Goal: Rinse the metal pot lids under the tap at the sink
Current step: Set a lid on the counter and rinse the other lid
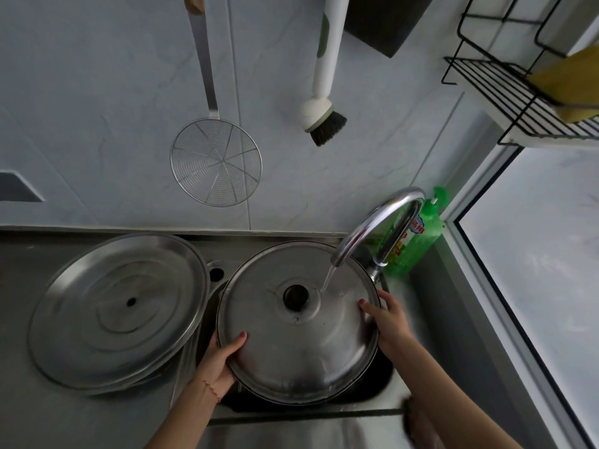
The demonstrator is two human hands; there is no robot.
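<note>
— Where do we stand with the rinsing?

— We are mid-rinse on one lid, as we judge it. The domed metal lid (296, 322) sits tilted over the sink (385, 388), and the stream from the tap (376, 225) lands on its upper right, just beside the dark centre knob (296, 296). Our left hand (218, 361) grips its near-left rim, thumb curled over the top; our right hand (389, 319) pinches the right rim, fingers behind the edge.

— And the rest?

— The larger flat lid (118, 311) lies on the steel desk (48, 416) to the left, its edge overhanging the basin and seemingly stacked on another lid. We cannot tell whether it is rinsed.

— Room to move?

— Tight. The held lid nearly fills the basin; its far rim passes close under the spout, and its left rim is near the flat lid. The green detergent bottle (418, 241) stands just behind the tap. Turning the lid in place looks safer than sliding it sideways.
</note>
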